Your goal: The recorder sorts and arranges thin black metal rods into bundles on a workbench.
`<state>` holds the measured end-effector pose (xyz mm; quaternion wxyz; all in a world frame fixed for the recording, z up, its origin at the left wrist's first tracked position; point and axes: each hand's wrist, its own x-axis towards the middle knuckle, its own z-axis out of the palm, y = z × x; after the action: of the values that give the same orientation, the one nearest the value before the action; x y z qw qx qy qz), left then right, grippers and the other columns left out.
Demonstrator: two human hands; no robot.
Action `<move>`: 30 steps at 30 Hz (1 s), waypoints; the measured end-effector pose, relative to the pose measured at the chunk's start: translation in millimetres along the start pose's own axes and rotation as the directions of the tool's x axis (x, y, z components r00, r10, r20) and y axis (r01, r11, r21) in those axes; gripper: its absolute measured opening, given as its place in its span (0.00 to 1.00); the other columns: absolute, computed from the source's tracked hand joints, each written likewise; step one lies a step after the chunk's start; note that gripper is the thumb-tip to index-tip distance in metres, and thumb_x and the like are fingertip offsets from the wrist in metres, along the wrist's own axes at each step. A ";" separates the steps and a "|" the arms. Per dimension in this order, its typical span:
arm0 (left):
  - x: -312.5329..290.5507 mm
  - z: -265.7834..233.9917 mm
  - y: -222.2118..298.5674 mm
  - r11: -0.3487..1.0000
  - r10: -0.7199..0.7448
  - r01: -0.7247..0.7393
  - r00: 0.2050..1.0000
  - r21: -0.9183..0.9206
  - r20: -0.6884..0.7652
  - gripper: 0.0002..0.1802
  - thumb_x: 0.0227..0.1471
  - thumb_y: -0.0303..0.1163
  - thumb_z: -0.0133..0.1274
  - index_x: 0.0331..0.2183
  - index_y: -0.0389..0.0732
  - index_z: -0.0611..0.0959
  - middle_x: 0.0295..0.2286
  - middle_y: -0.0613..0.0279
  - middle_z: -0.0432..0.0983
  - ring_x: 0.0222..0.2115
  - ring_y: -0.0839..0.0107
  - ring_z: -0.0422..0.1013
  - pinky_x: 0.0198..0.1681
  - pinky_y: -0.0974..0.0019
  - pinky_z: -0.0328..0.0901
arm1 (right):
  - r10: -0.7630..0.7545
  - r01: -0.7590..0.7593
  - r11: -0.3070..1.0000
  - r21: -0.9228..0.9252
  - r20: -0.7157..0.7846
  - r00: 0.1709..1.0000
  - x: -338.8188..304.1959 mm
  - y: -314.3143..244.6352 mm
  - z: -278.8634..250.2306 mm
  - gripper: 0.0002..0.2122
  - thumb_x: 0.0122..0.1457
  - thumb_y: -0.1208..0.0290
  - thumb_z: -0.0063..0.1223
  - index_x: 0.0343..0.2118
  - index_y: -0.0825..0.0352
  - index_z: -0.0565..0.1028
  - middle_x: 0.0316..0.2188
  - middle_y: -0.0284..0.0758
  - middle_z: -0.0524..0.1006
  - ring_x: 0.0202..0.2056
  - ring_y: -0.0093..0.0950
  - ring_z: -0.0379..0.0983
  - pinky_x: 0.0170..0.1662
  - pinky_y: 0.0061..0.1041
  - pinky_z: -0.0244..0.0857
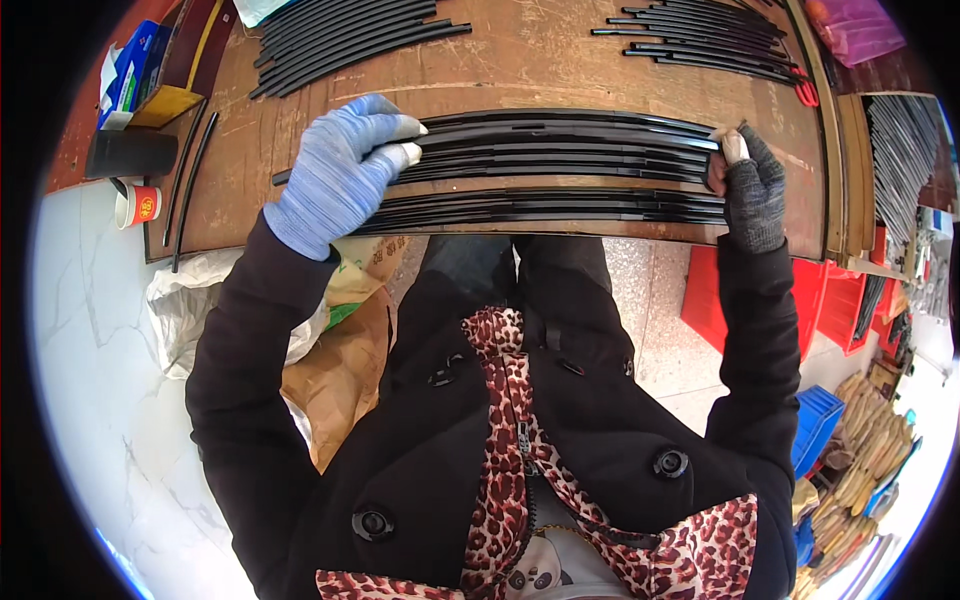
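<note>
Across the worn wooden table lies a row of slim black rods, side by side. My left hand, in a light blue knit glove with whitish fingertips, pinches the row's far side toward its left end. At the right end, my right hand wears a dark grey glove with bare fingertips. Its thumb and fingers are closed on the rod ends, and some fingers are hidden. A second group of black rods lies nearer me, along the table's front edge, touched by neither hand's fingertips.
More black rods are piled at the far left, others at the far right beside a red-handled tool. Two loose rods lie near a paper cup and a black cylinder. Red crates stand below right.
</note>
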<state>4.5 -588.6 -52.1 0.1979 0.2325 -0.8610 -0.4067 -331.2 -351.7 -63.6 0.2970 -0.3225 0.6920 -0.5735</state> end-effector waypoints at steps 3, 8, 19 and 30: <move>0.4 0.7 3.3 1.000 -0.006 0.006 1.000 -0.008 -0.001 0.08 0.39 0.19 0.55 0.29 0.32 0.81 0.26 0.62 0.72 0.22 0.72 0.67 0.27 0.75 0.63 | -0.095 0.100 0.972 0.214 -0.034 0.995 -6.3 2.2 29.1 0.10 0.55 0.78 0.42 0.39 0.68 0.73 0.18 0.31 0.70 0.16 0.17 0.58 0.17 0.13 0.54; 9.3 15.3 21.9 0.991 -0.076 0.088 0.989 -0.096 0.125 0.10 0.40 0.17 0.52 0.31 0.32 0.80 0.29 0.64 0.70 0.23 0.77 0.64 0.28 0.77 0.60 | -0.158 0.143 0.982 0.127 0.118 0.980 -8.6 -2.3 57.9 0.10 0.54 0.79 0.42 0.39 0.69 0.72 0.19 0.32 0.71 0.16 0.18 0.62 0.19 0.11 0.56; 20.6 22.4 21.0 0.992 0.026 -0.037 0.996 0.121 0.088 0.09 0.41 0.24 0.56 0.30 0.35 0.81 0.24 0.64 0.74 0.21 0.74 0.68 0.27 0.76 0.64 | -0.146 0.057 0.917 0.394 0.201 0.969 -15.1 -7.4 66.9 0.11 0.55 0.78 0.45 0.42 0.67 0.71 0.23 0.35 0.74 0.19 0.20 0.68 0.21 0.14 0.64; 7.1 -11.9 -6.9 0.905 -0.412 0.425 0.881 -0.008 0.231 0.09 0.44 0.24 0.52 0.31 0.32 0.81 0.23 0.63 0.75 0.21 0.78 0.68 0.27 0.77 0.64 | -0.005 -0.027 0.940 0.340 0.094 0.996 -3.6 10.3 -6.6 0.11 0.56 0.70 0.44 0.37 0.71 0.72 0.17 0.34 0.69 0.16 0.20 0.60 0.19 0.15 0.55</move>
<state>6.7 -603.7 -49.4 0.0137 0.3597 -0.7950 -0.4883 -335.2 -343.5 -72.5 0.3835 -0.2887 0.5693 -0.6674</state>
